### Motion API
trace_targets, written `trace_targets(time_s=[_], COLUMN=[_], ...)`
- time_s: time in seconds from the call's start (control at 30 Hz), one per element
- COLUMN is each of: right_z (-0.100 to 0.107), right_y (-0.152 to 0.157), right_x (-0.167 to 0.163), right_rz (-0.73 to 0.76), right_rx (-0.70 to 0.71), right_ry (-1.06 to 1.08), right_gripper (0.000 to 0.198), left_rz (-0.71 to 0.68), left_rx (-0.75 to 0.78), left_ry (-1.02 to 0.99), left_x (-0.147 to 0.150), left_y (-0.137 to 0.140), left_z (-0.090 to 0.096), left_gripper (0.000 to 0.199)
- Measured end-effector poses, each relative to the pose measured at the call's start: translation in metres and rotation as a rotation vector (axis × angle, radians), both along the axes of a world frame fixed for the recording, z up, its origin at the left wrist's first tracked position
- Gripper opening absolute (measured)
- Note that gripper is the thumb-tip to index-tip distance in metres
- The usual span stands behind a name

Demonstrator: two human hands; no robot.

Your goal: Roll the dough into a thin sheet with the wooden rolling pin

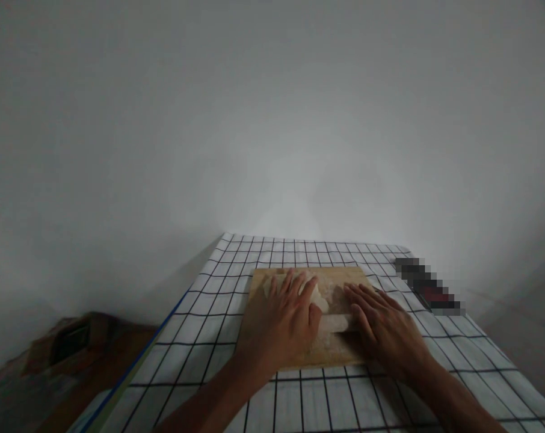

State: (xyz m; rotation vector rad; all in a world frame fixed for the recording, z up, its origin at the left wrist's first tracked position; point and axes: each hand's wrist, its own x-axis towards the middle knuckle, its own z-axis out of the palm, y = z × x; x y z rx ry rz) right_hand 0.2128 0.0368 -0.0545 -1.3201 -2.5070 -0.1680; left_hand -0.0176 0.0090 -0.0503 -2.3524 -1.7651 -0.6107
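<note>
A flour-dusted wooden board (340,276) lies on a checked cloth. On it is a piece of pale dough (319,300), partly covered by my left hand (293,310), whose fingers are spread over it. Just nearer to me, a pale rolling pin (336,323) lies crosswise, its left part hidden behind my left hand. My right hand (381,319) rests with fingers stretched out over the right end of the pin, so that end cannot be seen.
The white cloth with black grid lines (209,337) covers the table, which meets a plain grey wall (272,120). Near the right edge lies a dark, pixelated object (428,287). An open cardboard box (69,346) stands low at the left, beyond the table's edge.
</note>
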Motion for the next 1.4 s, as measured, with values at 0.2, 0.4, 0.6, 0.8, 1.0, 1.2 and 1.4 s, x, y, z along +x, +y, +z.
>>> trace_targets(time_s=[0.2,0.4,0.6,0.8,1.0,1.2,1.4], right_z=[-0.004,0.009,0.007,0.002,0.011,0.005,0.012], right_y=[-0.004,0.037,0.021,-0.001,0.024,0.006,0.027], right_x=[0.007,-0.011,-0.007,0.002,-0.013,-0.007,-0.017], right_rz=[0.059,0.031,0.015,0.046,-0.008,0.029,-0.005], right_rx=[-0.016,-0.081,-0.073,-0.064,-0.086,-0.052,-0.086], right_ry=[0.009,0.016,0.011,0.036,0.016,0.023,0.031], right_gripper=[0.047,0.050,0.048,0.048,0.051,0.049,0.051], left_rz=[-0.014,0.047,0.035,-0.028,0.042,-0.033,0.014], left_rx=[0.036,-0.031,-0.005,0.013,-0.004,0.040,-0.001], left_ry=[0.000,-0.024,-0.023,-0.011,-0.012,-0.004,-0.008], left_x=[0.003,-0.002,0.003,0.004,-0.001,0.006,0.000], left_y=[-0.007,0.023,0.010,-0.009,0.014,-0.012,0.018], left_z=[-0.005,0.002,-0.003,-0.004,-0.001,0.003,0.002], left_gripper=[0.051,0.049,0.049,0.048,0.049,0.047,0.049])
